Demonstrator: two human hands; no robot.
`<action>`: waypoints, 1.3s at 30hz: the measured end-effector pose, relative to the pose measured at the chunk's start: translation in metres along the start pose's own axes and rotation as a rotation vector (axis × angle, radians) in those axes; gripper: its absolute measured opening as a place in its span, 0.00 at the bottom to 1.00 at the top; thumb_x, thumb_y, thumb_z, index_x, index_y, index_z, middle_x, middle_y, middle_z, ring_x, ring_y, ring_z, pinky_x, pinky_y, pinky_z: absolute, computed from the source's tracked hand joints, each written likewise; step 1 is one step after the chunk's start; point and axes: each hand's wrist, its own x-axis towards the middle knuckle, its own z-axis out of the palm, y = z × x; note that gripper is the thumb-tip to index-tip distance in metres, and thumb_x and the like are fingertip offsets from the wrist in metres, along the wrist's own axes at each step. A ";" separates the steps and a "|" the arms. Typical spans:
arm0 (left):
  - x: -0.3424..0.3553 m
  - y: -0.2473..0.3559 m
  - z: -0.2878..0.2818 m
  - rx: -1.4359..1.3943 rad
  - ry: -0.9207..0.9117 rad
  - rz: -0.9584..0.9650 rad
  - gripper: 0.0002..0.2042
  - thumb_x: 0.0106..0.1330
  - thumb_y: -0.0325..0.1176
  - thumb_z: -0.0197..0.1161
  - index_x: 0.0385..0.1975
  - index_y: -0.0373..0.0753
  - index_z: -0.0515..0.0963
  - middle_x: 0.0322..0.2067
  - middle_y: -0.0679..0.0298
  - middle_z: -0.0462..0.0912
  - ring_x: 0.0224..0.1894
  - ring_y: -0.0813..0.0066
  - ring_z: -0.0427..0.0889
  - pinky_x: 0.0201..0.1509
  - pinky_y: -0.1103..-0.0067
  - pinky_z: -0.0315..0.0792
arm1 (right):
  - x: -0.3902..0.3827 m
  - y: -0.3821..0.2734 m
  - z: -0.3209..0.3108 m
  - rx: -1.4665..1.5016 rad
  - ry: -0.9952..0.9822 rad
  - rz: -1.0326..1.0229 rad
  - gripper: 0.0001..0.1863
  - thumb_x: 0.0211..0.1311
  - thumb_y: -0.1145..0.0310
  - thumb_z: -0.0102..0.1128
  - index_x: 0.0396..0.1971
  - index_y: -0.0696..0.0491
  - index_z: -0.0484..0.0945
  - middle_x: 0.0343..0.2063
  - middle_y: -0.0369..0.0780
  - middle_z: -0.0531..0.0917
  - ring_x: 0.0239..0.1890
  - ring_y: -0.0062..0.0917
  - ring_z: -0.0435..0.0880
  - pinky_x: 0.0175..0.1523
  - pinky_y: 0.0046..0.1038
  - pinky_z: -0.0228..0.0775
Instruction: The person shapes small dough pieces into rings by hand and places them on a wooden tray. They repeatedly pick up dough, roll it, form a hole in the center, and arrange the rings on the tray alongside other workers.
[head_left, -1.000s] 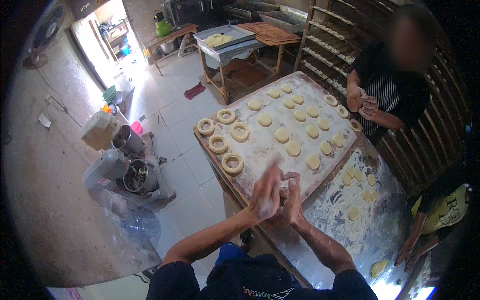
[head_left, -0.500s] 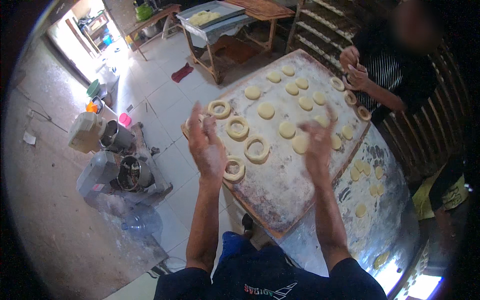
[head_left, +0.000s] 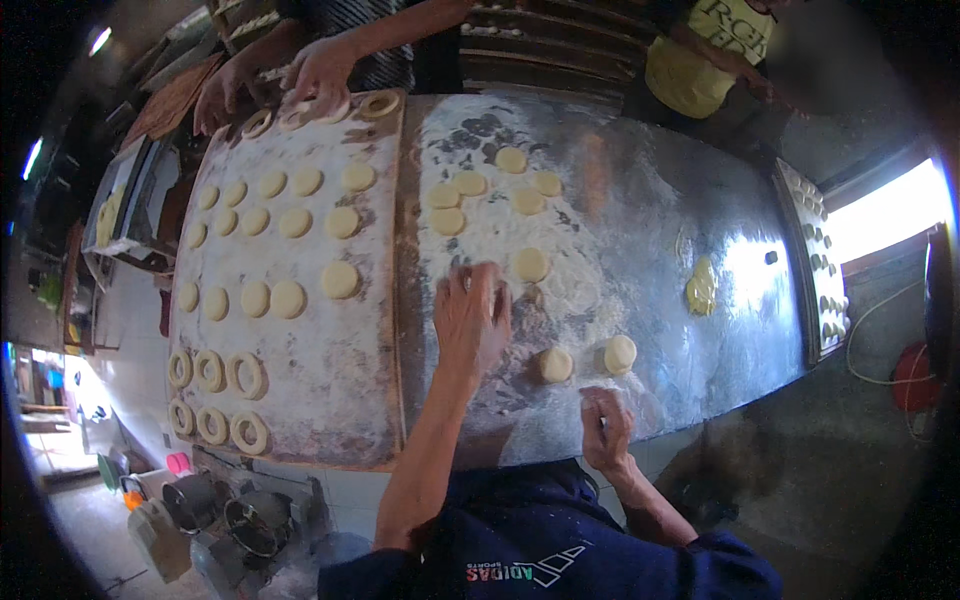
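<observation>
My left hand [head_left: 472,318] hovers over the floured metal table [head_left: 640,300], fingers bent and apart, with nothing visible in them. A round dough piece [head_left: 531,265] lies just beyond its fingertips. At the table's near edge my right hand [head_left: 607,430] is curled closed; its palm is hidden, so what it holds, if anything, does not show. In front of it sit two thick dough rounds, a left one [head_left: 555,365] and a right one [head_left: 620,353]. Several flatter dough discs [head_left: 470,183] rest farther back in the flour.
On my left, a floured wooden board [head_left: 340,400] carries rows of dough discs [head_left: 288,298] and dough rings [head_left: 248,378]. A co-worker's hands [head_left: 320,75] work at rings along its far edge. A yellowish smear [head_left: 702,287] marks the table's right side. Mixers [head_left: 262,525] stand at lower left.
My view has turned right, from the wooden board to the metal table. Both hands have moved from above the board to the table. The co-worker's hands have lowered onto the rings.
</observation>
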 end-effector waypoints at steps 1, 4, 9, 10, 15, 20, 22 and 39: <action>0.009 -0.001 0.020 0.094 0.019 0.014 0.10 0.58 0.31 0.65 0.35 0.38 0.71 0.38 0.52 0.73 0.39 0.54 0.72 0.44 0.63 0.66 | 0.003 0.005 -0.011 -0.002 0.047 0.080 0.07 0.61 0.75 0.55 0.38 0.57 0.77 0.17 0.40 0.76 0.16 0.22 0.72 0.24 0.25 0.64; 0.027 0.004 0.058 0.318 0.056 0.042 0.12 0.58 0.34 0.66 0.32 0.38 0.70 0.36 0.53 0.72 0.39 0.55 0.71 0.44 0.63 0.64 | 0.017 0.011 -0.038 0.068 0.085 0.107 0.07 0.62 0.76 0.55 0.39 0.58 0.77 0.18 0.38 0.77 0.17 0.17 0.72 0.23 0.22 0.62; 0.020 0.060 0.044 -0.341 -0.167 -0.351 0.13 0.58 0.34 0.68 0.29 0.37 0.69 0.26 0.59 0.74 0.31 0.69 0.76 0.35 0.73 0.68 | 0.073 0.023 -0.063 0.402 -0.030 0.214 0.10 0.65 0.72 0.54 0.43 0.60 0.75 0.31 0.39 0.81 0.31 0.18 0.78 0.35 0.22 0.68; 0.012 0.077 0.036 -0.422 -0.120 -0.311 0.13 0.57 0.34 0.68 0.29 0.37 0.70 0.22 0.65 0.74 0.26 0.77 0.75 0.31 0.77 0.68 | 0.086 0.028 -0.063 0.422 -0.111 0.212 0.11 0.66 0.70 0.54 0.44 0.61 0.74 0.34 0.39 0.81 0.36 0.18 0.79 0.40 0.23 0.70; -0.026 0.137 0.030 -0.699 0.002 -0.433 0.13 0.54 0.25 0.66 0.36 0.37 0.69 0.26 0.67 0.74 0.31 0.79 0.75 0.35 0.79 0.72 | 0.121 0.040 -0.055 0.778 -0.409 0.209 0.15 0.66 0.66 0.56 0.47 0.61 0.72 0.37 0.38 0.81 0.40 0.21 0.79 0.47 0.25 0.72; -0.030 0.143 0.013 -0.772 -0.141 -0.510 0.24 0.50 0.20 0.64 0.47 0.40 0.65 0.31 0.63 0.74 0.36 0.80 0.76 0.36 0.82 0.72 | 0.124 0.025 -0.068 0.878 -0.589 0.230 0.13 0.60 0.69 0.63 0.40 0.58 0.72 0.34 0.36 0.79 0.36 0.20 0.78 0.41 0.24 0.72; -0.025 0.141 -0.011 -0.536 -0.334 -0.491 0.28 0.50 0.21 0.64 0.53 0.42 0.62 0.38 0.56 0.75 0.35 0.71 0.79 0.38 0.77 0.74 | 0.126 0.021 -0.069 0.726 -0.597 0.096 0.12 0.54 0.74 0.65 0.34 0.56 0.70 0.29 0.36 0.78 0.33 0.21 0.79 0.35 0.26 0.71; -0.044 0.068 -0.034 -0.809 0.464 -0.503 0.26 0.71 0.30 0.48 0.68 0.43 0.51 0.29 0.62 0.77 0.27 0.76 0.75 0.34 0.76 0.73 | 0.099 -0.050 0.015 1.093 -0.505 0.181 0.36 0.52 0.74 0.55 0.60 0.47 0.49 0.39 0.43 0.72 0.37 0.28 0.77 0.40 0.26 0.71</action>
